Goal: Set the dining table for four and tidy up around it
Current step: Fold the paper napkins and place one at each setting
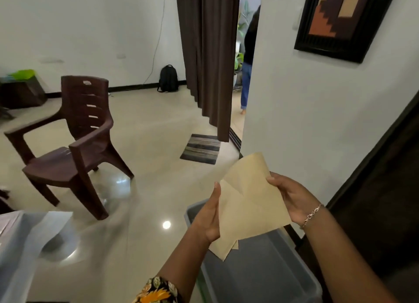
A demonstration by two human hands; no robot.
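A beige paper napkin [251, 202], partly unfolded and creased, hangs in front of me at lower centre-right. My left hand [209, 216] grips its left edge, thumb up along the fold. Its right edge is pinched by my right hand [292, 198], which wears a thin bracelet. Both hands hold the napkin above a grey plastic bin [260, 277] that stands on the floor by the wall.
A brown plastic armchair [74, 143] stands to the left on the glossy tiled floor. A striped mat [201, 148] lies by a dark curtain [208, 53]. Another person [248, 59] stands in the doorway beyond. A glass tabletop edge [25, 239] shows at lower left.
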